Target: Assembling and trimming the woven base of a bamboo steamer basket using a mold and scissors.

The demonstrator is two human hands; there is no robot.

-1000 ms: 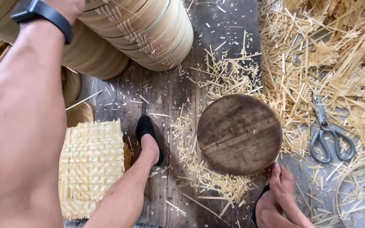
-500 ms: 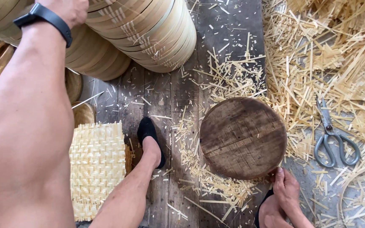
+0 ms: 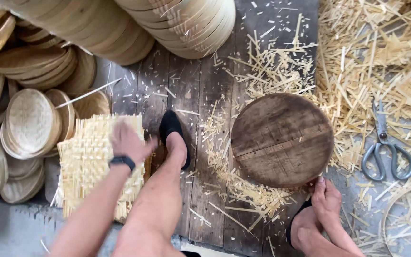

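Woven bamboo mat (image 3: 93, 166) now under the left hand (image 3: 128, 142), down from the stacked baskets (image 3: 177, 24); fingers blurred, grip unclear; right hand (image 3: 327, 197) rests loosely open.

Square woven bamboo mat (image 3: 89, 166) flat on floor, edges frayed.

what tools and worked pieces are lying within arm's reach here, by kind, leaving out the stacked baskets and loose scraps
woven bamboo mat, under the left hand: 1
round wooden board, near the right hand: 1
scissors: 1
thin bamboo hoop, partly out of frame: 1
total: 4
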